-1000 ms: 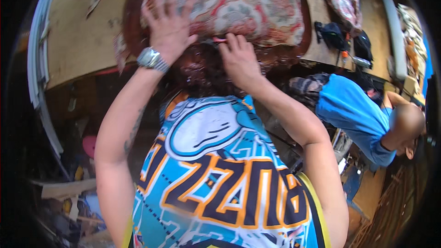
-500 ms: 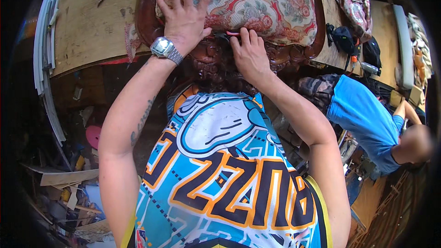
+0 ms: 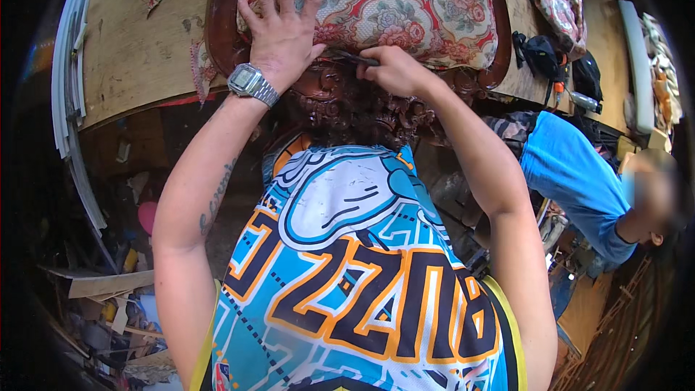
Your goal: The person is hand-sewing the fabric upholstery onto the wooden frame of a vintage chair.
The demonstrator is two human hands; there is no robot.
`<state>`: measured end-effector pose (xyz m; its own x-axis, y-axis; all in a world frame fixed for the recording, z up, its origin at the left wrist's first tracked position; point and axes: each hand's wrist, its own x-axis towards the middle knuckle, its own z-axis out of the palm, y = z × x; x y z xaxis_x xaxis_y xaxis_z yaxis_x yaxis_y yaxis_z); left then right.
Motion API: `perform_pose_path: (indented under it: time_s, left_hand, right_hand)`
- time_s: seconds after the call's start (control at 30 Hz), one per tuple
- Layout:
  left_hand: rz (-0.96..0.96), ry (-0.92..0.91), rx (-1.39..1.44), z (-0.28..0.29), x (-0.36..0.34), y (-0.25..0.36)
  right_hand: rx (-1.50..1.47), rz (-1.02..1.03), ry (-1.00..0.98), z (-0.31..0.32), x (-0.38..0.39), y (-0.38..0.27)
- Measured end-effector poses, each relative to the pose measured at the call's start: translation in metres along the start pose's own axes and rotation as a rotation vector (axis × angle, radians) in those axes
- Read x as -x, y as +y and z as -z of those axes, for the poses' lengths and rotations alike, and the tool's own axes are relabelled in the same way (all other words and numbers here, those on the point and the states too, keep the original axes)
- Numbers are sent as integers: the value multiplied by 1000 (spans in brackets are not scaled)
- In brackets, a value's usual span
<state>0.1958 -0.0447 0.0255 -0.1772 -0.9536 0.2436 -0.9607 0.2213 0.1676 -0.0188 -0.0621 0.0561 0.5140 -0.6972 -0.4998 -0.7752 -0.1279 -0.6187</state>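
The carved front of the brown frame [image 3: 329, 85] is seen nearest. Just beside it, the right hand [image 3: 400, 72] is curled around a slim dark tool [image 3: 364, 60], which is directed leftward along the near edge of the floral cushion [image 3: 413, 7]; the tool's tip cannot be made out clearly. The left hand [image 3: 284, 40] is laid flat, fingers spread, on the cushion's left part, thumb by the near edge. The cushion is bordered by the frame and lies under the left hand, mostly beyond the right. A patterned cloth [image 3: 557, 0] is noted on the surface [image 3: 137, 51], far right. Versus half a second ago: the right fingers, then pointed toward the cushion, have been turned leftward, exposing the tool; the left hand has been kept spread.
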Motion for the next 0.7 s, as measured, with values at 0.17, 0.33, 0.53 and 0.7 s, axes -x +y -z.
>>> perform_pose_path:
  time_s: [0.17,0.33,0.53,0.7]
  left_hand:
    - [7,-28,-25,2,-2,2]
    - [17,-20,-16,1,-1,1]
    - [26,-36,-25,3,-2,2]
    - [42,-33,-16,2,-3,3]
  right_hand:
    - [-325,-146,-266,16,-12,16]
    - [-493,-144,-352,15,-17,28]
    - [-848,-338,-367,6,-10,33]
    - [-4,-60,54,-16,16,1]
